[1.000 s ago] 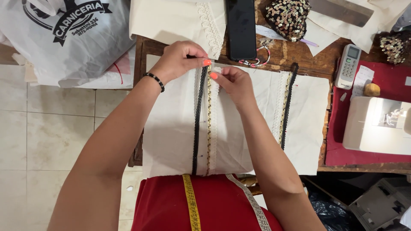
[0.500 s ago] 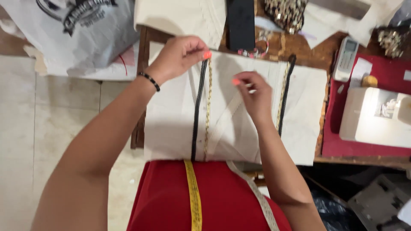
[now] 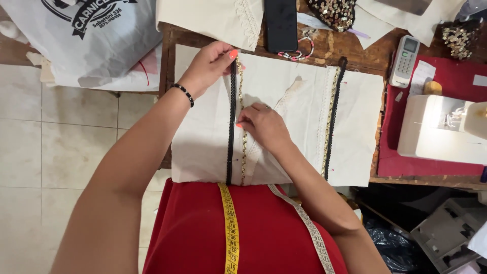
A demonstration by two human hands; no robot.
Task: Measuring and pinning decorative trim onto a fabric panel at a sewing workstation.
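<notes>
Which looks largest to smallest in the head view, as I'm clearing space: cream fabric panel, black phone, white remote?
1. Cream fabric panel, covering much of the table.
2. Black phone, partly cut off at the frame's top.
3. White remote, somewhat smaller than the phone.

Right hand (image 3: 265,128) now lower down the gold trim (image 3: 242,137), nearer the body than a second ago, fingertips pressing mid-length instead of beside the left hand (image 3: 209,65). Hands now well apart along the trim; earlier almost touching at the far end.
</notes>
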